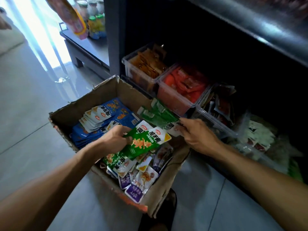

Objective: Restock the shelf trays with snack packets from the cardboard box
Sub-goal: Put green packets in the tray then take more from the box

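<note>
Snack packets, green ones (pixel 141 144), are gripped in a bunch by the left hand (pixel 115 139), whose fingers are closed around their lower ends just above the cardboard box (pixel 103 95). A second fan of green packets (pixel 158 114) is pinched at its white end by the right hand (pixel 198 135), thumb and fingers closed on it, a little to the right of the first bunch and over the far right corner of the box. Beneath both grips the box is seen to be well filled: blue packets (pixel 120 114) and white-ended ones lie stacked beyond the left hand, purple and white packets (pixel 138 182) are heaped nearer the body. Much is therefore judged to be left. Beyond the right hand, clear shelf trays stand side by side on the low shelf: an orange-brown tray (pixel 133 70) and a red tray (pixel 171 95) look full, a third tray (pixel 216 122) holds dark mixed packets, and further right loose pale packets (pixel 260 132) are piled. No tray of green packets can be made out. The box rests on a grey tiled floor (pixel 33 100), brightly lit from the far left, with bottles (pixel 96 25) on a low stand (pixel 86 49) further off.
</note>
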`<action>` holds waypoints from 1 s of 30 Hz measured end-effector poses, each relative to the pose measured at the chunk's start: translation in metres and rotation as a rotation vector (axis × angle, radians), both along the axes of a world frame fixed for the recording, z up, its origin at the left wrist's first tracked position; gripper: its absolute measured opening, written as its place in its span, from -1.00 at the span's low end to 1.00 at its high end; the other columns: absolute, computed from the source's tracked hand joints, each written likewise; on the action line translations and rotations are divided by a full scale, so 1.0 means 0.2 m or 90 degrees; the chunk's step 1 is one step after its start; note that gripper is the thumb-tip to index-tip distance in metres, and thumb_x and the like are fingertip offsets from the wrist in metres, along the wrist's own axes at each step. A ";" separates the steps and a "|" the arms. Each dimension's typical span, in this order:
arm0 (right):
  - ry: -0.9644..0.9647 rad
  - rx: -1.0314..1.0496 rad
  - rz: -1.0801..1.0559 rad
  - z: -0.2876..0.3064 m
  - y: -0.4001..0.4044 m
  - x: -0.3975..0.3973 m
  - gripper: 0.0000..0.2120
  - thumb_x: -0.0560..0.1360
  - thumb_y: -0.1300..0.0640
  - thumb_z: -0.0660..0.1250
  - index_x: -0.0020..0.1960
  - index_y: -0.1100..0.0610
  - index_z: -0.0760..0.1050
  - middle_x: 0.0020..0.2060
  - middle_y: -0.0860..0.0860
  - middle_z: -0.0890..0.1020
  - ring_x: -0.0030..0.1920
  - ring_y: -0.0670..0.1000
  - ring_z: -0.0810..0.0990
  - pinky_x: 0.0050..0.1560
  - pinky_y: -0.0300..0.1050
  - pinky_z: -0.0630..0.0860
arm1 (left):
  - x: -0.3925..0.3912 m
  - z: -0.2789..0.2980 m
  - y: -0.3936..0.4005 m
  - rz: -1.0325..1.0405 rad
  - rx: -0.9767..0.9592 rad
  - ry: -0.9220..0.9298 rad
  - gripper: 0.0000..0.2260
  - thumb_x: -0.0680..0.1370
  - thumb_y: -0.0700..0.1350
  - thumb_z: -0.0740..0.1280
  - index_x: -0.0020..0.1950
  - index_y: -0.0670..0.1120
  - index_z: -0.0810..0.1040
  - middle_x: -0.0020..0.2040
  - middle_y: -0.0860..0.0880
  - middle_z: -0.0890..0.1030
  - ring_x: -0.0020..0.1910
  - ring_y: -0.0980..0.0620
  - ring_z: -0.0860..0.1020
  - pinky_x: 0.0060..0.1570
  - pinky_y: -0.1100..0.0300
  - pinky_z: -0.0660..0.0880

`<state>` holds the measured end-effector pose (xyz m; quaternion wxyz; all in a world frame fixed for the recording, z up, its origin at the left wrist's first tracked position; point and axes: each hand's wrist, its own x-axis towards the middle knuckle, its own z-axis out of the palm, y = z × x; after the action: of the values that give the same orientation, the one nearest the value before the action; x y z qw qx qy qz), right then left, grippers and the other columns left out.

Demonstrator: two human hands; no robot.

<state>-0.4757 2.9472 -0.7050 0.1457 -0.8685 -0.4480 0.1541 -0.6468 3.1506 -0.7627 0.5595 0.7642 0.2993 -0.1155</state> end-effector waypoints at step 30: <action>-0.248 0.309 -0.284 1.00 -1.39 -0.05 -0.41 0.49 0.34 0.40 0.48 0.19 0.34 0.32 0.07 0.51 0.28 0.08 0.52 0.21 0.04 0.53 | 0.42 1.24 -1.20 -0.007 -0.070 -0.358 -0.77 0.37 -0.36 0.53 -0.17 -0.17 0.51 -0.27 -0.07 0.62 -0.44 0.20 0.58 -0.41 0.34 0.51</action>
<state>-0.4851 2.6691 -0.5040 0.2892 -0.8980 -0.2904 -0.1600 -0.5628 2.9106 -0.5142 0.6606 0.7364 0.1215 0.0815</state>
